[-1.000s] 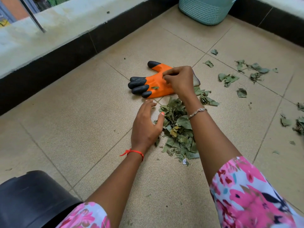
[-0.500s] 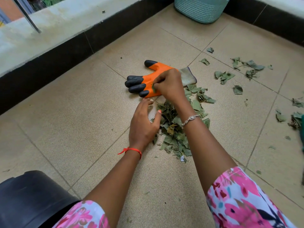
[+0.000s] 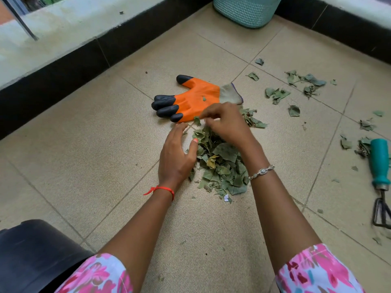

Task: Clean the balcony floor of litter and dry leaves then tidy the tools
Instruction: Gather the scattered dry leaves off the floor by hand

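The right hand hovers over the far end of a pile of dry leaves on the tiled balcony floor, its thumb and forefinger pressed together on a small leaf scrap held just above the tiles. The left hand rests palm down on the floor just left of the pile, fingers straight and slightly spread, gripping nothing, the thumb touching the pile's edge. Just beyond both hands lies an orange glove with black fingertips, flat on the tiles, a tiny leaf bit on its palm. More loose leaves are scattered across the tiles to the right. At the right edge lies a hand rake with a teal handle, prongs towards the viewer. A teal basket stands in the far corner, and a black bin sits at the lower left
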A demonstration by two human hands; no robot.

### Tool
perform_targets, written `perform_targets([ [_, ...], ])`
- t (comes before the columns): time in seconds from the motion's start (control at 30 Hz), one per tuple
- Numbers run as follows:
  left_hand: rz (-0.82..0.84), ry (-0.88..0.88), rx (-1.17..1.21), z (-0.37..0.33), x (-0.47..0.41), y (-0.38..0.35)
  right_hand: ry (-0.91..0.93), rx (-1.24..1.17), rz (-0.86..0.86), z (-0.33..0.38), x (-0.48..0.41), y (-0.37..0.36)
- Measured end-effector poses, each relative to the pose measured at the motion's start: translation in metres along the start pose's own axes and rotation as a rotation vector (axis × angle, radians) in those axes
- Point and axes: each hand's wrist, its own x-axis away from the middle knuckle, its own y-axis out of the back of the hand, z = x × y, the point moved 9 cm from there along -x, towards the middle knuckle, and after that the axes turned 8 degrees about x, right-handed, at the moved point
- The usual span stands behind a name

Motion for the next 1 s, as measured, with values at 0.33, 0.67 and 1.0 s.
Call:
perform_targets([
  [0.33,0.029,0.002,-0.029,-0.001,0.0,-0.002,-0.106,-0.014,-0.326,-0.013,-0.016,0.023],
  [0.67,0.035,-0.003,-0.033,-0.002,0.0,-0.002,-0.264,0.179,-0.243,-0.032,-0.063,-0.009],
  [1.0,0.064,-0.029,-0.009,-0.007,0.003,-0.003,-0.131,-0.002,0.062,-0.025,0.0,0.007],
])
